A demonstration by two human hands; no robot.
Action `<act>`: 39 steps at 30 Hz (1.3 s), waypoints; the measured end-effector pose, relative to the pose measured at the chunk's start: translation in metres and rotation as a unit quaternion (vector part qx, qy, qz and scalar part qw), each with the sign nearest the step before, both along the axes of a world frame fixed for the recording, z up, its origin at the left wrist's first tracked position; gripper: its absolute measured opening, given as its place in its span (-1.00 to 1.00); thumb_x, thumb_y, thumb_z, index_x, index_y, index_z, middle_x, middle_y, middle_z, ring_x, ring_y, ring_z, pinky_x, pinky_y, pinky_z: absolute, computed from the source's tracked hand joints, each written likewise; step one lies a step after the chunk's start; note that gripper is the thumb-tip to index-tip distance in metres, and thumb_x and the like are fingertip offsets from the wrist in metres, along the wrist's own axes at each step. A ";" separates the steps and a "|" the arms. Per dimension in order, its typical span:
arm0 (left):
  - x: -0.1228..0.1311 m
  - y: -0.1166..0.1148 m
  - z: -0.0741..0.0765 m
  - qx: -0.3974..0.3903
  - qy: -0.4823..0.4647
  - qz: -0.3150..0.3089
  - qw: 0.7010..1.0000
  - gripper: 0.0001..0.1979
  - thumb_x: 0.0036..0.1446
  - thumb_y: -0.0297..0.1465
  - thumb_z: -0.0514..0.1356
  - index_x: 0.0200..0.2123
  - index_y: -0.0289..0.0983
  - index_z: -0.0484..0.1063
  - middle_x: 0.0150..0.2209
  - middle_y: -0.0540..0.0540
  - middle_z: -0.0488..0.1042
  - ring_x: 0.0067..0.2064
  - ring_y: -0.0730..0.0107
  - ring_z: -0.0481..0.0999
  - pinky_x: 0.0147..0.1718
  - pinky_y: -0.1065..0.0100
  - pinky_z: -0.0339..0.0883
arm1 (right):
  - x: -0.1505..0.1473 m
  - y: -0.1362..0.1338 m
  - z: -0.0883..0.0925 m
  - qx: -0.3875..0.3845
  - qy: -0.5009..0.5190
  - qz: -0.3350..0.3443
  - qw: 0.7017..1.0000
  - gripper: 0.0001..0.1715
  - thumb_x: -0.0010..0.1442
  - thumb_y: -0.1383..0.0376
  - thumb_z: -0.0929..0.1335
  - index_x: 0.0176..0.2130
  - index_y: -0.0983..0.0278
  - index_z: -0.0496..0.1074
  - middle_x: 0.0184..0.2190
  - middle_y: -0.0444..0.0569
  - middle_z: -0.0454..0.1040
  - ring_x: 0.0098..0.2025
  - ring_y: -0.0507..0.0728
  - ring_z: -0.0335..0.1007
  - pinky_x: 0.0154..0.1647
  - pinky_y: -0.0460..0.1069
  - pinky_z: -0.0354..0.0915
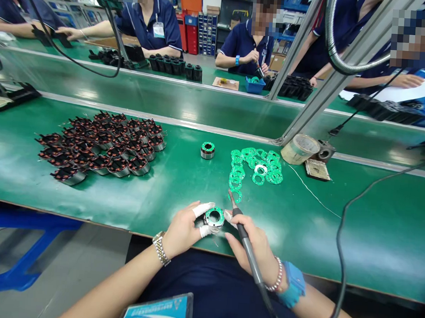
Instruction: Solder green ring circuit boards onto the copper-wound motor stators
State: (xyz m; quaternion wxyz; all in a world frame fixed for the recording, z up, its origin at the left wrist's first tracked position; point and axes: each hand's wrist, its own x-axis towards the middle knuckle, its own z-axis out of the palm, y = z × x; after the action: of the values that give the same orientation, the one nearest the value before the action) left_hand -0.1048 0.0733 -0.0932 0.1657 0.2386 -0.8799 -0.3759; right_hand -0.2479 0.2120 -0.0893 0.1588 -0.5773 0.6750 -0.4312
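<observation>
My left hand [185, 227], with white finger cots on thumb and forefinger, grips a motor stator [215, 217] topped by a green ring-shaped circuit board, close to the table's front edge. In my right hand [252, 240] lies a soldering iron [244, 237], its tip pointing up and away, left of upright. A white-covered fingertip of that hand is beside the stator's right side; whether it touches I cannot tell. Beyond the hands, loose green ring boards [237, 172] are spread in a cluster. One stator with a green board [207, 150] stands apart on the table.
Many bare stators [105, 147] crowd the left of the green table [182, 186]. A round tin [299, 149] and a sponge holder [317, 169] stand at the right, near a metal post [309, 102]. The iron's cable [341, 253] loops right. Co-workers sit opposite.
</observation>
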 end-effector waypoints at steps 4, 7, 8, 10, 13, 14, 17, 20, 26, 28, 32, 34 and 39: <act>0.014 0.004 0.007 0.041 -0.007 -0.018 0.999 -0.21 -0.12 -0.19 0.28 0.16 -0.29 0.08 0.07 -0.26 0.32 0.08 0.07 0.31 0.06 0.08 0.19 | -0.007 -0.006 0.011 -0.010 -0.014 -0.026 1.000 -0.51 0.02 0.34 0.36 -0.07 0.19 0.12 -0.11 0.03 0.39 -0.13 0.15 0.40 -0.16 -0.01 0.36; 0.031 -0.004 0.013 0.075 -0.011 -0.069 0.995 -0.22 -0.05 -0.32 0.25 0.20 -0.26 -0.04 0.12 -0.25 0.24 0.11 0.15 0.27 0.09 0.14 0.15 | -0.006 -0.017 0.014 -0.006 0.015 0.000 1.000 -0.42 -0.05 0.31 0.41 -0.06 0.20 0.11 -0.13 0.03 0.35 -0.18 0.15 0.38 -0.17 0.02 0.35; 0.035 -0.008 0.014 0.068 -0.015 -0.067 0.995 -0.33 0.00 -0.40 0.19 0.17 -0.25 0.02 0.10 -0.22 0.27 0.10 0.19 0.29 0.08 0.15 0.15 | -0.004 -0.021 0.014 -0.005 0.027 0.018 0.999 -0.40 -0.06 0.31 0.42 -0.06 0.21 0.12 -0.13 0.04 0.34 -0.17 0.16 0.36 -0.15 0.04 0.33; 0.037 -0.015 0.014 0.027 -0.026 -0.042 0.998 -0.51 0.01 -0.49 0.13 0.06 -0.24 0.20 0.01 -0.19 0.36 0.03 0.22 0.34 0.04 0.15 0.19 | 0.002 -0.029 0.014 -0.008 0.052 0.050 0.997 -0.41 -0.06 0.32 0.42 -0.07 0.22 0.14 -0.16 0.04 0.31 -0.15 0.17 0.31 -0.13 0.07 0.30; 0.029 -0.017 0.010 -0.066 -0.030 -0.025 0.997 -0.69 -0.03 -0.47 0.18 -0.14 -0.28 0.35 -0.15 -0.19 0.43 -0.10 0.19 0.39 -0.08 0.15 0.28 | 0.007 -0.037 0.013 -0.013 0.072 0.075 0.995 -0.50 0.00 0.37 0.38 -0.07 0.24 0.16 -0.24 0.02 0.31 -0.19 0.16 0.27 -0.19 0.04 0.30; 0.027 -0.016 0.009 -0.094 -0.024 -0.024 0.995 -0.74 -0.02 -0.44 0.18 -0.18 -0.29 0.38 -0.21 -0.18 0.44 -0.14 0.20 0.40 -0.10 0.14 0.28 | 0.007 -0.039 0.013 -0.015 0.075 0.080 0.994 -0.51 0.01 0.40 0.37 -0.06 0.24 0.16 -0.26 0.00 0.31 -0.21 0.15 0.26 -0.22 0.03 0.30; 0.025 -0.015 0.006 -0.130 0.024 -0.017 0.991 -0.86 0.08 -0.41 0.11 -0.31 -0.28 0.45 -0.31 -0.16 0.49 -0.22 0.25 0.43 -0.11 0.15 0.28 | -0.002 -0.038 0.013 -0.005 0.069 0.111 0.991 -0.50 0.02 0.42 0.35 -0.05 0.23 0.15 -0.25 -0.01 0.31 -0.23 0.13 0.27 -0.22 0.02 0.31; 0.028 -0.014 0.007 -0.046 0.048 0.007 0.998 -0.83 0.11 -0.39 0.09 -0.34 -0.25 0.48 -0.35 -0.11 0.53 -0.29 0.33 0.48 -0.21 0.28 0.34 | -0.014 -0.037 0.014 0.007 0.043 0.173 0.984 -0.48 0.02 0.40 0.36 -0.04 0.20 0.14 -0.17 0.00 0.33 -0.20 0.11 0.32 -0.16 0.00 0.31; 0.011 -0.005 0.013 0.310 0.122 0.134 0.933 -0.84 -0.02 -0.38 0.21 -0.32 -0.30 0.39 -0.53 -0.01 0.50 -0.48 0.42 0.48 -0.41 0.39 0.37 | -0.025 -0.037 0.020 0.019 0.042 0.221 0.974 -0.48 0.02 0.38 0.36 -0.04 0.20 0.14 -0.15 -0.01 0.38 -0.19 0.10 0.38 -0.18 -0.03 0.32; 0.004 -0.001 0.014 0.409 0.151 0.164 0.885 -0.80 -0.08 -0.38 0.26 -0.36 -0.32 0.36 -0.61 0.04 0.45 -0.57 0.48 0.44 -0.49 0.43 0.34 | -0.024 -0.036 0.023 0.013 0.038 0.215 0.976 -0.45 -0.01 0.35 0.38 -0.03 0.20 0.13 -0.17 -0.01 0.39 -0.24 0.09 0.39 -0.23 -0.04 0.33; 0.001 0.002 0.013 0.483 0.155 0.169 0.845 -0.79 -0.20 -0.38 0.33 -0.47 -0.37 0.40 -0.58 0.00 0.46 -0.54 0.49 0.43 -0.48 0.45 0.32 | -0.019 -0.040 0.026 -0.029 0.021 0.112 0.993 -0.59 0.06 0.35 0.34 -0.08 0.19 0.17 -0.23 -0.05 0.42 -0.30 0.06 0.40 -0.29 -0.07 0.34; 0.002 0.002 0.013 0.483 0.148 0.165 0.847 -0.79 -0.21 -0.38 0.33 -0.47 -0.38 0.43 -0.58 0.00 0.46 -0.54 0.49 0.42 -0.47 0.45 0.31 | -0.014 -0.046 0.026 -0.055 0.028 0.085 0.994 -0.68 0.10 0.38 0.31 -0.12 0.19 0.22 -0.26 -0.06 0.42 -0.31 0.05 0.39 -0.28 -0.08 0.32; 0.000 0.001 0.017 0.464 0.138 0.132 0.865 -0.82 -0.17 -0.37 0.31 -0.46 -0.36 0.45 -0.58 0.04 0.42 -0.55 0.55 0.34 -0.47 0.47 0.26 | -0.006 -0.057 0.028 -0.099 0.088 0.129 0.983 -0.81 0.16 0.42 0.24 -0.18 0.23 0.26 -0.38 -0.06 0.36 -0.35 0.06 0.29 -0.34 -0.08 0.29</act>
State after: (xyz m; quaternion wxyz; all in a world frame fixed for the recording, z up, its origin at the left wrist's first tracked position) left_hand -0.1046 0.0740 -0.0762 0.2039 0.3473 -0.5327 -0.7444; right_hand -0.2541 0.1550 -0.0612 0.0949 -0.7078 0.5605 -0.4194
